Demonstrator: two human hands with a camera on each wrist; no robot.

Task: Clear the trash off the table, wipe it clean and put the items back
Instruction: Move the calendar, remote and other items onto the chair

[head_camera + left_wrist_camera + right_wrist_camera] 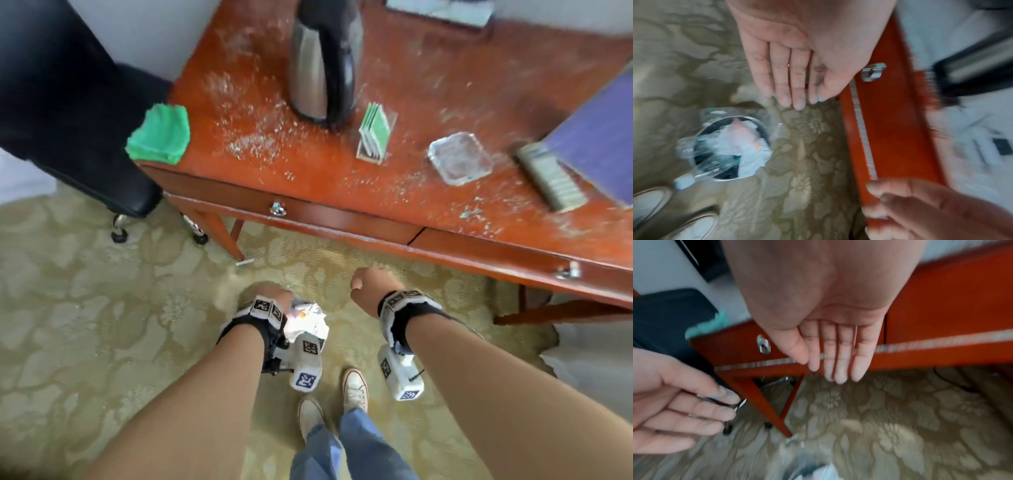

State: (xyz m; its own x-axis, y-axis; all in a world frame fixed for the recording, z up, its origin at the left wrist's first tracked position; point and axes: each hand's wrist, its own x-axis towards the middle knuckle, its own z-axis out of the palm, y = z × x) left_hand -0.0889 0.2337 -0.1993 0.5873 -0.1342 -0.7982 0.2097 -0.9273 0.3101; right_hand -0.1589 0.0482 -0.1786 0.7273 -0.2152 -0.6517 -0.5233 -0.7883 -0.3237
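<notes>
Two bare hands, lowered over patterned carpet in front of a red wooden desk.
Left hand [797,53] and right hand [830,324]: fingers straight and together, holding nothing. Trash bin [729,146], plastic-lined, crumpled paper inside, on the floor below the left hand. Desk [308,178]: crumb-strewn top; green cloth [159,133] at its left corner; steel kettle [322,65], green sachets [375,132], glass ashtray [460,157] further right.
</notes>
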